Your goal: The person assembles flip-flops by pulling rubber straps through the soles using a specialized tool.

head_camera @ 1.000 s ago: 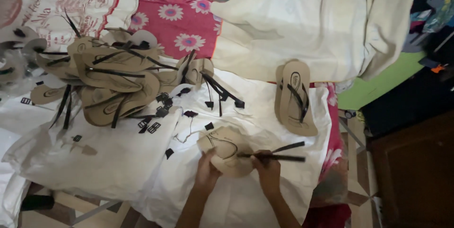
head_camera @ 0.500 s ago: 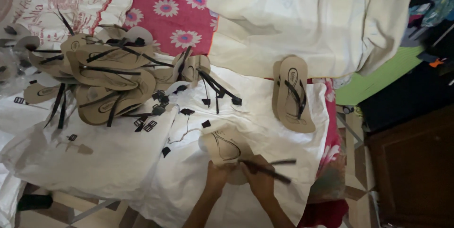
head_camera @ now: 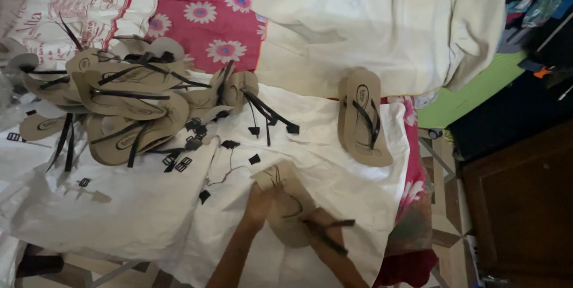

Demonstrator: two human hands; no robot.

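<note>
Motion blur smears our hands, so the fingers are hard to make out. Our left hand (head_camera: 261, 199) lies on the tan sandal sole (head_camera: 286, 213) on the white sheet (head_camera: 137, 216); our right hand (head_camera: 322, 222) pinches a black strap (head_camera: 328, 234) against it.

White sheet (head_camera: 334, 162) over floor: sandal pile (head_camera: 119, 103), finished sandal (head_camera: 363, 118), black straps (head_camera: 268, 115).

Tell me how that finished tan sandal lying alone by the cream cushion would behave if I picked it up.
The finished sandal looks thin and flat, so probably light for its size and somewhat bendy. Its narrow black straps arch above the sole, likely giving an easy place to grip. Lying flat on the white sheet, it seems unlikely to roll or tip.
</note>
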